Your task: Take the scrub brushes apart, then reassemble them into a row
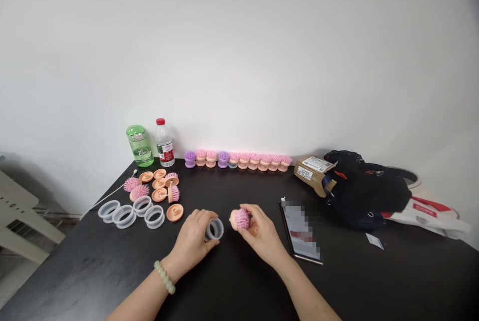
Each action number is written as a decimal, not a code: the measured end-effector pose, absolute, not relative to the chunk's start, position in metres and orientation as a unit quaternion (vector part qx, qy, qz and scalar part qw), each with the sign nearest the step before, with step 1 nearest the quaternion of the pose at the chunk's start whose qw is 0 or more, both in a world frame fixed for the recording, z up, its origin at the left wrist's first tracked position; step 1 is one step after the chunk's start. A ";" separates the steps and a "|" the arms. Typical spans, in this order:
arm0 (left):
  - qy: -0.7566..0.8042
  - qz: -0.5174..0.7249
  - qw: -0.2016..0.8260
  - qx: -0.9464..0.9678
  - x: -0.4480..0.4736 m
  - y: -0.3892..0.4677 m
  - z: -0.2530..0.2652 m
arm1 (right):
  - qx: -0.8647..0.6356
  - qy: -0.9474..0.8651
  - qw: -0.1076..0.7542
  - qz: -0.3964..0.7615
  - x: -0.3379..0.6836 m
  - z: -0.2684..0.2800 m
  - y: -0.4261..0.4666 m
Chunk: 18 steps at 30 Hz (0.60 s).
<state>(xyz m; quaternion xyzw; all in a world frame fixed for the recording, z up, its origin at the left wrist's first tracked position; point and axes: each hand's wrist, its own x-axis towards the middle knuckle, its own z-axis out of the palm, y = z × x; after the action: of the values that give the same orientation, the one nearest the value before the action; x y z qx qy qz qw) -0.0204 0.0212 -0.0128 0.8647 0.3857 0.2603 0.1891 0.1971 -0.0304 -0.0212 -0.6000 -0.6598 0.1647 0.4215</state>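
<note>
Near the middle of the black table, my left hand (195, 233) grips a translucent plastic ring (216, 229) between thumb and fingers. To its right, my right hand (262, 233) holds a brush head (242, 218) with pink bristles and a peach base, its bristles turned toward the palm. The ring and the brush head are apart. Left of my left hand lie several loose translucent rings (124, 216), several peach discs (174, 212) and several pink bristle pieces (139, 191).
Along the wall stands a row of brushes, pink ones (253, 161) and purple ones (190, 159). A green bottle (140, 146) and a red-capped water bottle (164, 144) stand back left. At right are a tablet (302, 233), a cardboard package (313, 175), a black bag (374, 193) and a small card (374, 241).
</note>
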 end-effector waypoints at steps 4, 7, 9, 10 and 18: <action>0.377 0.260 0.174 0.872 -0.022 0.021 -0.015 | -0.595 -0.659 0.413 0.206 0.191 -0.024 -0.032; 0.406 0.230 0.167 0.869 -0.026 0.023 -0.020 | -0.585 -0.666 0.395 0.239 0.186 -0.026 -0.033; 0.409 0.213 0.172 0.870 -0.028 0.024 -0.023 | -0.576 -0.673 0.391 0.248 0.189 -0.023 -0.033; 0.406 0.209 0.175 0.872 -0.028 0.025 -0.023 | -0.576 -0.677 0.392 0.238 0.193 -0.021 -0.032; 0.350 0.178 0.082 0.916 -0.015 0.017 -0.022 | -0.674 -0.675 0.240 0.182 0.240 -0.011 -0.034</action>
<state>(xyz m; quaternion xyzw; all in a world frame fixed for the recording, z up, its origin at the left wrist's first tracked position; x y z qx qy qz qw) -0.0153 0.0171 -0.0221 0.9161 0.3501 0.1776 0.0817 0.2396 -0.0341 -0.0112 -0.6736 -0.6750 0.1819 0.2401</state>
